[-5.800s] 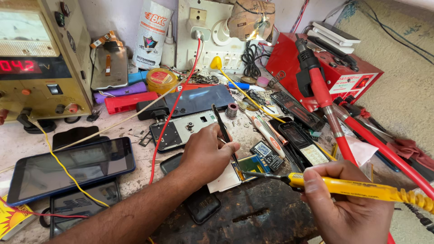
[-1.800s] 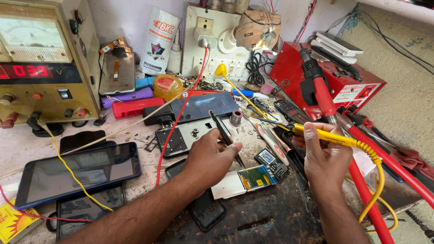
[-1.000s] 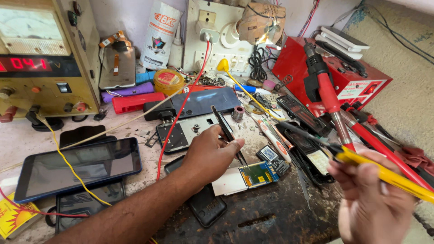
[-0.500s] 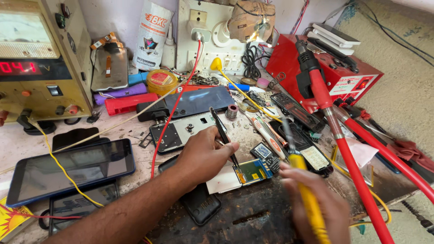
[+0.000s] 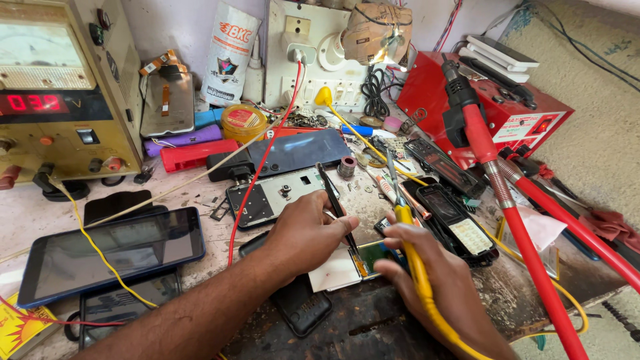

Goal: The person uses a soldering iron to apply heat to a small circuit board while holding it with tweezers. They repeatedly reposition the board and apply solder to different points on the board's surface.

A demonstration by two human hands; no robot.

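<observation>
Two hands: we work low over one small circuit board (image 5: 373,255), green with a gold edge, lying flat on the dark, scuffed table (image 5: 373,320) just in front of us.
Left hand (image 5: 308,233): our grip is clenched on thin black tweezers (image 5: 335,207), their tips angled down to the board's left edge.
Right hand (image 5: 448,287): our grip is wrapped round the yellow soldering iron (image 5: 415,263), its metal tip pointing up and away past the board.
What changed: a second ago we held the iron out to the right, well apart from the board; half a second ago it swung in, and now our right fingers rest just beside the board.
What that means: we judge the board is being steadied by both hands, tweezers holding while the iron comes into place.
Board neighbours: a white card-like piece (image 5: 337,273) touches its left side; a black phone body (image 5: 453,223) with a pale label lies just to the right.
Materials: the iron's handle is glossy plastic trailing a yellow cord; the red hot-air wand (image 5: 497,180) has a coiled spring neck.
Further off: a dark glass tablet (image 5: 113,250) lies flat at left under a yellow wire; a boxy beige power supply (image 5: 67,100) shows red digits.
</observation>
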